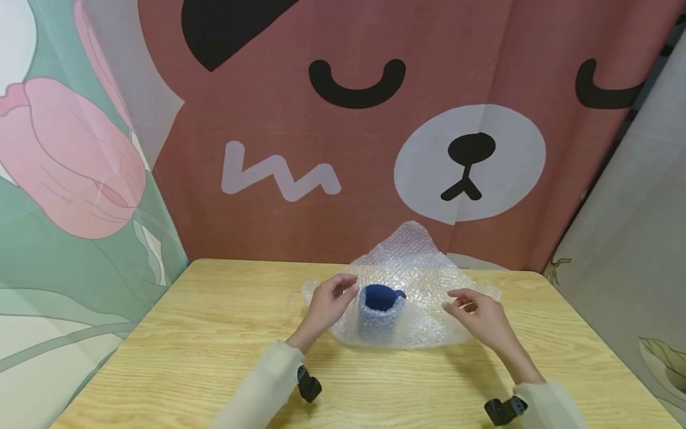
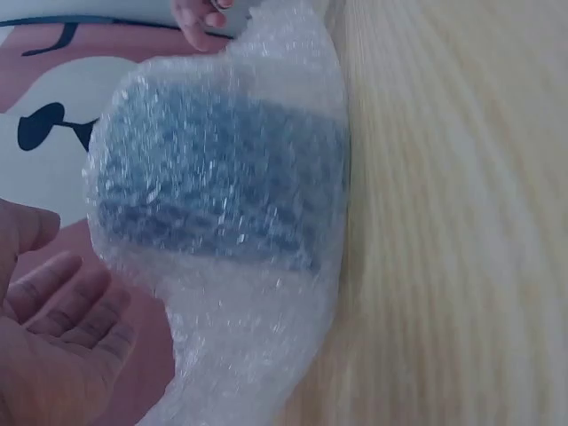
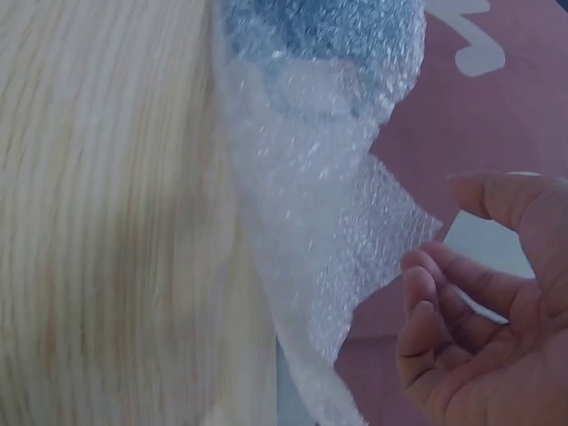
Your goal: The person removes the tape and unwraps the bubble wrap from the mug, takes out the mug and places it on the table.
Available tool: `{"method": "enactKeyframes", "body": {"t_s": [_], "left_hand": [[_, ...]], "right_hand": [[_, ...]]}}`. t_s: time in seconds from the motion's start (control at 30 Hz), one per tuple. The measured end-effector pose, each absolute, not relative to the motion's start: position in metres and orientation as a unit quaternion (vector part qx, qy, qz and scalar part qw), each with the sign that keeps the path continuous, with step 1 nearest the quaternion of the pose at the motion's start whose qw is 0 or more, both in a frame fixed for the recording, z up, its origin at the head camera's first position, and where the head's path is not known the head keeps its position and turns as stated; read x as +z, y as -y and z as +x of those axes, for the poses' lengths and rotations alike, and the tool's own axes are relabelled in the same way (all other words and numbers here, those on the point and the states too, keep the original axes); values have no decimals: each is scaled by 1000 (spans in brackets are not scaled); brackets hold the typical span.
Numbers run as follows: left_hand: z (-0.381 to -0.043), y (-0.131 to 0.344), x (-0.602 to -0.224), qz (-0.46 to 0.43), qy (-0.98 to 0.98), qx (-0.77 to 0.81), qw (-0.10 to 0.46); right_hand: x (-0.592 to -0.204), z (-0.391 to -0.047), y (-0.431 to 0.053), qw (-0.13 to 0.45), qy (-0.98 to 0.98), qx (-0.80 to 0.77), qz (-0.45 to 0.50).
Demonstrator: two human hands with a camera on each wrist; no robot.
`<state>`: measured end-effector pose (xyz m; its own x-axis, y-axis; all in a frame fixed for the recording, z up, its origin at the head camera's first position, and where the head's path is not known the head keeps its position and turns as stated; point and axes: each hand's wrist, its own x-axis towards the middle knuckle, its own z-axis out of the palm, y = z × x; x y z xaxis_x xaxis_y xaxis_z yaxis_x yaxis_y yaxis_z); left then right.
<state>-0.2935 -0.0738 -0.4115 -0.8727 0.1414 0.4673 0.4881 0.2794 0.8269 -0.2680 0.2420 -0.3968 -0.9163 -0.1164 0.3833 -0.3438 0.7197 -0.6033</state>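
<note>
A dark blue mug stands upright on the table, its opening facing up and its handle pointing right. Bubble wrap covers the mug's front and spreads out beneath and behind it, with one corner raised at the back. Through the wrap, the left wrist view shows the mug's blue side. My left hand hovers just left of the mug, fingers loosely bent and holding nothing. To the right, over the wrap's edge, my right hand has its thumb and fingers apart with nothing between them.
The light wooden table extends to both sides and in front of the wrap. Behind it hangs a curtain with a bear print. A small black wrist camera sits at the left sleeve, another wrist camera at the right.
</note>
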Motion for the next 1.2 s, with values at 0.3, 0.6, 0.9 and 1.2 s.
{"method": "enactKeyframes", "body": {"t_s": [0.3, 0.6, 0.9, 1.2], "left_hand": [[-312, 76, -408, -214, 799, -546, 131], [-320, 74, -411, -218, 810, -535, 101], [-321, 74, -414, -206, 820, -526, 91], [-321, 70, -410, -197, 822, -530, 73]], "right_hand": [[-391, -278, -215, 123, 887, 413, 165], [-391, -286, -190, 56, 878, 442, 173], [-396, -285, -179, 19, 877, 454, 156], [-397, -285, -177, 3, 851, 503, 153]]}}
